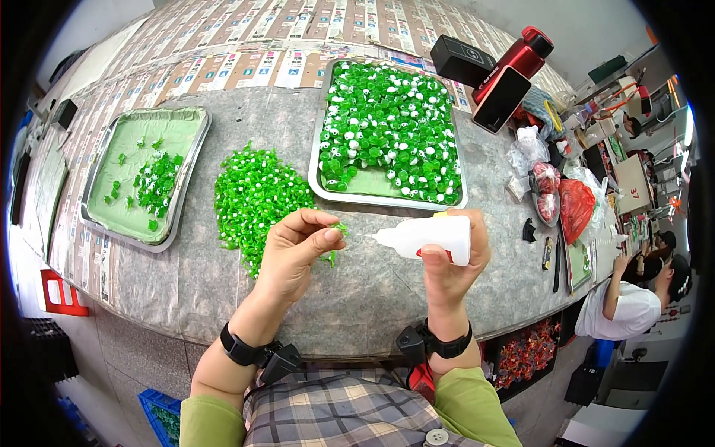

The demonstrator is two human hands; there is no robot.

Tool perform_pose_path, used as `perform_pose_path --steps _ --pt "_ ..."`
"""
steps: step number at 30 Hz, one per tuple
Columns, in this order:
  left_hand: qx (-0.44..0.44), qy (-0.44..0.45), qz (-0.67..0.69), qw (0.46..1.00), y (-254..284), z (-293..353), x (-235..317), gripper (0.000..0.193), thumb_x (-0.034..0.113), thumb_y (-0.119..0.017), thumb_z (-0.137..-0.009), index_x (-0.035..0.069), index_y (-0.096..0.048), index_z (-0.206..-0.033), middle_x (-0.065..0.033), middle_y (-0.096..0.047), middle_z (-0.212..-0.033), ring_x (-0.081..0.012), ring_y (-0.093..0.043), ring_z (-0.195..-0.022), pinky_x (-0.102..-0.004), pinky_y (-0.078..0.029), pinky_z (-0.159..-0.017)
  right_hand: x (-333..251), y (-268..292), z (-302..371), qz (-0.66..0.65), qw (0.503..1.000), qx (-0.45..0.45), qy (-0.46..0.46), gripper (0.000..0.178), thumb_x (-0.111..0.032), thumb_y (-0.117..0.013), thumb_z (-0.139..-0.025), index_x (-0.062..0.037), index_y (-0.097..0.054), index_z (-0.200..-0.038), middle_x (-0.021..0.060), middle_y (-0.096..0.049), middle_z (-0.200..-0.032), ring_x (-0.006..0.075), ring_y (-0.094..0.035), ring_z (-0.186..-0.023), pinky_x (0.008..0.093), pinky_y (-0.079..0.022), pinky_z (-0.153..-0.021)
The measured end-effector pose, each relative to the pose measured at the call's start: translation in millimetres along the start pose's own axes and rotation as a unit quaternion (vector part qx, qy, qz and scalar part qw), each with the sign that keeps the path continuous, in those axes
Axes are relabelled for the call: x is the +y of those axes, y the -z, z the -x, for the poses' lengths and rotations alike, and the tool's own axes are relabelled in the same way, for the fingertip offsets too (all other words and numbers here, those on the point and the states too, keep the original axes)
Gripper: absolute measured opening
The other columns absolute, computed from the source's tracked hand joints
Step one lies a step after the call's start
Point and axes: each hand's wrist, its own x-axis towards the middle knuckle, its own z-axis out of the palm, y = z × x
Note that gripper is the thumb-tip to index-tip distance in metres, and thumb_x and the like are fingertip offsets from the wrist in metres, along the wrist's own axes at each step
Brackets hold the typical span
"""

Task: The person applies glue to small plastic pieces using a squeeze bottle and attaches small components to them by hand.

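- Bright, fairly even light covers the grey tabletop (357,302), with a neutral to cool cast.
- A white light strip (690,123) glares, nearly blown out, near the right rim.
- Shadows are soft and faint around the left hand (294,249) and right hand (465,261).
- The white bottle (436,237) looks very pale, with little surface detail.
- Small glints speckle the pile of glossy green pieces (261,194); the red flask (514,59) carries a sheen.
- The fisheye lens bows the table's edges and ends in a black, vignetted border.
- Towards the right rim, the seated person (622,309) appears tilted, small and less crisp.
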Motion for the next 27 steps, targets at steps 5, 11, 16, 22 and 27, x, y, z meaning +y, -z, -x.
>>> perform_pose_path --steps 5,11,16,22,27 --pt "0.000 -0.002 -0.001 1.000 0.2 -1.3 -0.2 0.013 0.007 -0.061 -0.074 0.004 -0.056 -0.086 -0.0043 -0.059 -0.075 -0.0117 -0.057 -0.068 -0.0229 -0.046 -0.063 3.9 -0.7 -1.1 -0.003 1.000 0.016 0.004 0.039 -0.028 -0.072 -0.064 -0.0003 -0.051 -0.082 0.0027 -0.050 -0.074 0.0092 -0.049 -0.065 0.0197 -0.039 -0.056" --pt "0.017 0.006 0.018 1.000 3.1 -0.7 2.7 0.014 0.007 -0.059 -0.075 0.003 -0.055 -0.088 -0.0042 -0.058 -0.076 -0.0116 -0.056 -0.069 -0.0244 -0.046 -0.065 9.4 37.9 -33.7 -0.072 0.983 0.085 -0.148 0.027 -0.012 -0.062 -0.074 0.0000 -0.045 -0.092 0.0082 -0.056 -0.083 0.0117 -0.056 -0.070 0.0225 -0.046 -0.062" --pt "0.042 0.007 0.067 0.997 1.8 -0.2 5.8 0.013 0.009 -0.058 -0.077 0.004 -0.055 -0.088 -0.0022 -0.056 -0.078 -0.0102 -0.053 -0.070 -0.0256 -0.046 -0.067 66.5 105.9 -35.4 0.010 0.976 0.083 -0.201 0.028 -0.005 -0.058 -0.075 -0.0001 -0.044 -0.099 0.0090 -0.056 -0.092 0.0122 -0.054 -0.080 0.0227 -0.044 -0.071" --pt "0.053 0.001 0.082 0.995 2.5 -1.8 8.1 0.013 0.010 -0.058 -0.077 0.004 -0.054 -0.088 -0.0015 -0.056 -0.077 -0.0096 -0.053 -0.070 -0.0250 -0.046 -0.066 102.7 149.8 -14.1 0.124 0.965 0.081 -0.217 0.031 -0.003 -0.058 -0.074 -0.0002 -0.045 -0.101 0.0077 -0.054 -0.096 0.0139 -0.052 -0.084 0.0250 -0.042 -0.073" --pt "0.068 -0.009 0.089 0.994 3.8 -3.7 6.1 0.012 0.010 -0.057 -0.077 0.005 -0.054 -0.088 -0.0012 -0.056 -0.077 -0.0088 -0.053 -0.070 -0.0242 -0.047 -0.064 47.2 105.5 -39.3 0.590 0.780 0.177 0.110 0.030 -0.002 -0.060 -0.071 0.0003 -0.047 -0.098 0.0083 -0.055 -0.093 0.0157 -0.052 -0.079 0.0252 -0.041 -0.067"
